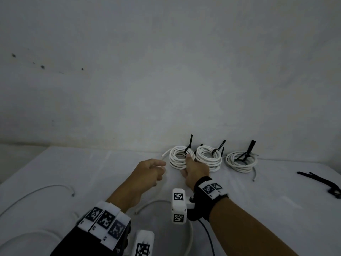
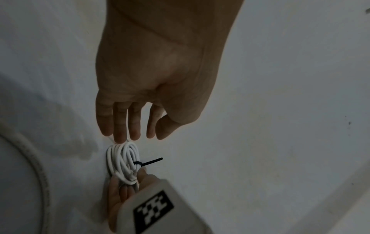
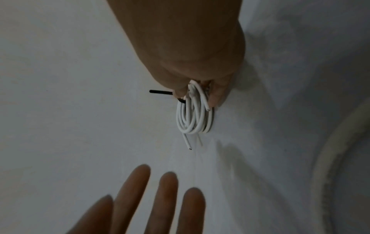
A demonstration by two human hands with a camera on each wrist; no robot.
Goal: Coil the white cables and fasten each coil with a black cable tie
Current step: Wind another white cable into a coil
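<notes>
My right hand (image 1: 193,171) pinches the tied coil (image 1: 181,157) beside 2 others; my left hand (image 1: 147,172) hangs relaxed, empty. I judge next: release, fetch loose cable (image 1: 36,191).

Black wrist straps (image 1: 204,200) carry white blocks (image 1: 178,205) (printed with black-and-white square markers), arms bare.

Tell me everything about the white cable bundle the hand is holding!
The held coil is thin, smooth white cable, looking plastic-coated, wound into several round loops. A black cable tie cinches its far side, tail sticking up. One cut cable end pokes out left. It is the leftmost of three coils near the wall, at the far edge of the white table. The right hand grips its near side; the left hand hovers beside it, fingers relaxed.
</notes>
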